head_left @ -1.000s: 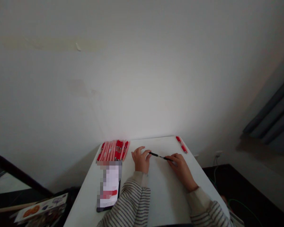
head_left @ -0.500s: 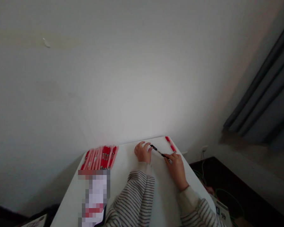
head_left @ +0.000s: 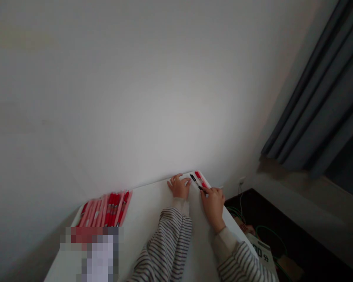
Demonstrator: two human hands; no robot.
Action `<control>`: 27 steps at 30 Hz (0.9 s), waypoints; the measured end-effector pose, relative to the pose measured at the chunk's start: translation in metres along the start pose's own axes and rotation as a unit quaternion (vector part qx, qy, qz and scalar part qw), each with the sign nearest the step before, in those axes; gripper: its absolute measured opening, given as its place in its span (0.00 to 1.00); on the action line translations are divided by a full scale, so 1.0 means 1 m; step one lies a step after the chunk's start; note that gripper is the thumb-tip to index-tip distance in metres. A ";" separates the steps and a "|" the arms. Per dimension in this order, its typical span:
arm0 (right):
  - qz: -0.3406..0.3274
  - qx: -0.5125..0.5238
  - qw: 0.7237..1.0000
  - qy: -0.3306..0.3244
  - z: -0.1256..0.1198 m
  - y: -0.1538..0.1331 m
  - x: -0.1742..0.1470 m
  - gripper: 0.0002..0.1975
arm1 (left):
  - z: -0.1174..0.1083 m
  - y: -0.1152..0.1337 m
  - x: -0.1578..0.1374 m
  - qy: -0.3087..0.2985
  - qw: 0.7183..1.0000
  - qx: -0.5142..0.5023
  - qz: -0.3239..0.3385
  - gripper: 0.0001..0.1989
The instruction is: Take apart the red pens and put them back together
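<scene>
Mostly, a pale wall (head_left: 120,98) fills the view, with a dark grey curtain (head_left: 320,102) hanging at the right. Below them a white surface (head_left: 153,211) runs up to the wall, and a dark floor (head_left: 297,243) lies to its right, with green cable (head_left: 267,229) looping over it and a white printed box (head_left: 260,250) just off the surface's edge.

Two arms in striped sleeves (head_left: 167,246) reach over the surface towards its far right corner. A blurred-out block (head_left: 91,250) sits at the near left of the surface, and just beyond it a row of red pens (head_left: 106,209) lies side by side, well apart from both hands.

The left hand (head_left: 180,187) rests on the surface near the far edge, its fingers curled loosely and spread; its fingertips come just beside the far end of a black pen (head_left: 196,183), though whether they pinch it or only touch it is too small to tell. The right hand (head_left: 213,203) is closed around the near end of that pen, gripping it between fingers and thumb. The pen slants from the right hand up and left towards the left hand, close over the surface by the far right corner. Just beside it, nearer the edge, lies a red pen (head_left: 200,179), almost parallel to the black one.
</scene>
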State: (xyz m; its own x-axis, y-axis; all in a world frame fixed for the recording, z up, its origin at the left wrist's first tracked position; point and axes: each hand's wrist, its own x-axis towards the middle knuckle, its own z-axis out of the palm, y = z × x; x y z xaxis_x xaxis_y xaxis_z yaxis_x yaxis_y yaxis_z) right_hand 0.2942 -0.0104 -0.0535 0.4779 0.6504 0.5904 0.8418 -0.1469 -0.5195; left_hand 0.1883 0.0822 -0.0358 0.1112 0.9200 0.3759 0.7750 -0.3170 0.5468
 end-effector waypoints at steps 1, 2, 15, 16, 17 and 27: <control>0.003 -0.003 1.000 -0.005 0.001 0.000 0.003 0.11 | 0.001 0.002 0.001 -0.006 1.000 0.006 0.002 0.07; 0.009 -0.005 1.000 -0.013 0.001 0.001 0.005 0.11 | 0.002 0.004 0.002 -0.012 1.000 0.012 0.003 0.08; 0.002 -0.074 0.997 -0.001 0.002 0.005 0.013 0.12 | 0.014 0.006 0.007 -0.071 0.995 0.056 0.035 0.12; -0.006 -0.079 0.997 0.007 0.002 0.006 0.012 0.13 | 0.014 0.007 0.007 -0.073 0.995 0.057 0.037 0.13; -0.012 -0.083 0.996 0.014 0.003 0.006 0.012 0.13 | 0.012 0.008 0.006 -0.075 0.995 0.059 0.038 0.13; 0.006 -0.093 0.996 -0.014 0.003 0.008 0.012 0.12 | 0.008 0.012 0.005 -0.081 0.993 0.072 0.035 0.13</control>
State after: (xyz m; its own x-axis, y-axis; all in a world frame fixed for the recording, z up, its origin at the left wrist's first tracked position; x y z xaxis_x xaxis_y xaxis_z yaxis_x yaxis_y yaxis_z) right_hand 0.3060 -0.0018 -0.0522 0.4828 0.6675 0.5669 0.8695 -0.2881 -0.4013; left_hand 0.2034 0.0846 -0.0332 0.2576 0.9255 0.2777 0.8418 -0.3561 0.4057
